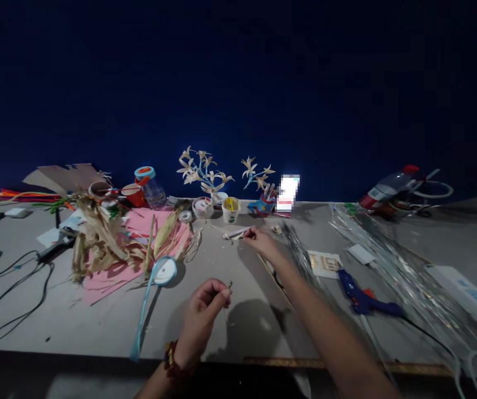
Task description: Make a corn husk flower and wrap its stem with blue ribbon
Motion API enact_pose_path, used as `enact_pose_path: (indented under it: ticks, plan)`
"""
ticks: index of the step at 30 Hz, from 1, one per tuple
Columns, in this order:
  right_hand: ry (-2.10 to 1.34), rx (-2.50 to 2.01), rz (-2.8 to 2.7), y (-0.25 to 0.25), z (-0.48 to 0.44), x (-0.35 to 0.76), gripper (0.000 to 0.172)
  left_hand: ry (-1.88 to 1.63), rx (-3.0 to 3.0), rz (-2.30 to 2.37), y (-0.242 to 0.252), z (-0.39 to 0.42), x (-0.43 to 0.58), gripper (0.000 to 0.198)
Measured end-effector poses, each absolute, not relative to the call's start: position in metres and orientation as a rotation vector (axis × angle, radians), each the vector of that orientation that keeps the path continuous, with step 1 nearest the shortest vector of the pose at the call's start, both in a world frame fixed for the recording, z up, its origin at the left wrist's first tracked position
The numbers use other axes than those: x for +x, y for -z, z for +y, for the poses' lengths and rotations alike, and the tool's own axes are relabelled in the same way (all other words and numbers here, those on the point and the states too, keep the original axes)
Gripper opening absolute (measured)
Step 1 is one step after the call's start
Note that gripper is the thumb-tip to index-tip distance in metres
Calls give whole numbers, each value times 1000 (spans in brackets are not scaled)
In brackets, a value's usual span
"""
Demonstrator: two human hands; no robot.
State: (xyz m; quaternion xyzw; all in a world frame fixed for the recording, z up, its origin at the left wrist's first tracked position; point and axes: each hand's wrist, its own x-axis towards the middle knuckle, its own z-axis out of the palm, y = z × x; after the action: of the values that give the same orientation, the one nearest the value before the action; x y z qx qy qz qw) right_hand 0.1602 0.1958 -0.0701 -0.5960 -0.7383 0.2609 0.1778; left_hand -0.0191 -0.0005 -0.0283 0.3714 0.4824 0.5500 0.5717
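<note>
Near edge: left hand (203, 313) pinched shut on a tiny thin dark stem piece (230, 285), held just above the grey tabletop (97, 321). Far centre: right hand (260, 239), fingertips closed on the right end of a pale rolled husk strip (235, 234) lying on the surface. The hands are well apart, with a bare patch between them.

Left side: pink paper sheet (109, 274) under dried corn husks (97, 238), light blue ribbon spool (164, 271), black cable (9, 288).

Right side: blue glue gun (360, 296), bundle of silver wires (388, 260), white power strip (466, 293).

Far edge: small cups (230, 210) and pale husk flowers (200, 166). Dark blue wall (238, 83) behind. Light is dim.
</note>
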Motion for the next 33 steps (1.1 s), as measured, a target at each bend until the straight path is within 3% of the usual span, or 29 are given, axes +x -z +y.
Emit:
enact_pose_path:
  ticks: [13,19,24,28,33]
  plan:
    - [-1173,-1425,-1652,52,182,136,31,-1354,881,1166,30,-3,-22,24]
    - [-1448,-1189,-1147,40,83,141,33,-1479,929,1112,30,6,-11,15]
    - [-1597,-1053,-737,29,21,130,23,-1488,996,1033,21,6,4,13]
    - [-1557,-979,-520,30,15,123,23,-1457,1006,1053,18,1,12,14]
    - [-1373,-1018,-695,31,10,127,19,-1470,1098,1134,17,-7,14,16]
